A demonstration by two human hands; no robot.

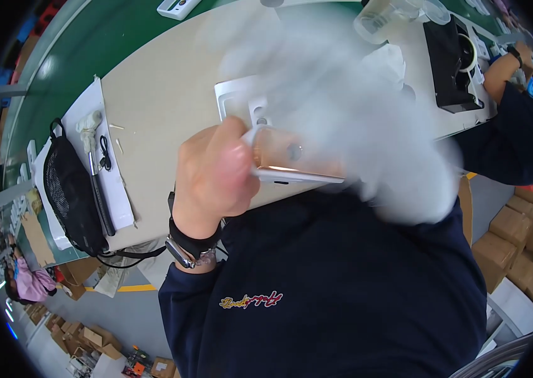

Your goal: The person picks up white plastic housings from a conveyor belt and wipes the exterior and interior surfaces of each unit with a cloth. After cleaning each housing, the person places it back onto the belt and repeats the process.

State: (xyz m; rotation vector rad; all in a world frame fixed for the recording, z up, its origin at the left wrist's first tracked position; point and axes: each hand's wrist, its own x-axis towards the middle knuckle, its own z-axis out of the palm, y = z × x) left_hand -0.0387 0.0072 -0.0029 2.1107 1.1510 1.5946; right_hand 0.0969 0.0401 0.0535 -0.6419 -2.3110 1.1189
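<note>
My left hand, closed, grips the near-left end of a small white device with a shiny copper-coloured face. A dark slot shows on the device's white edge. Over its right part sweeps a large, translucent white cloth or plastic sheet, strongly smeared by motion. That white blur covers the place where my right sleeve ends, so my right hand and its fingers are hidden. Just beyond my left hand, a white moulded piece with recesses lies on the table, partly covered by the blur.
On the pale table, a black mesh pouch, a black-handled brush and a black cable lie left on white paper. Clear plastic cups and a black box holding a tape roll stand far right, near a co-worker's hand.
</note>
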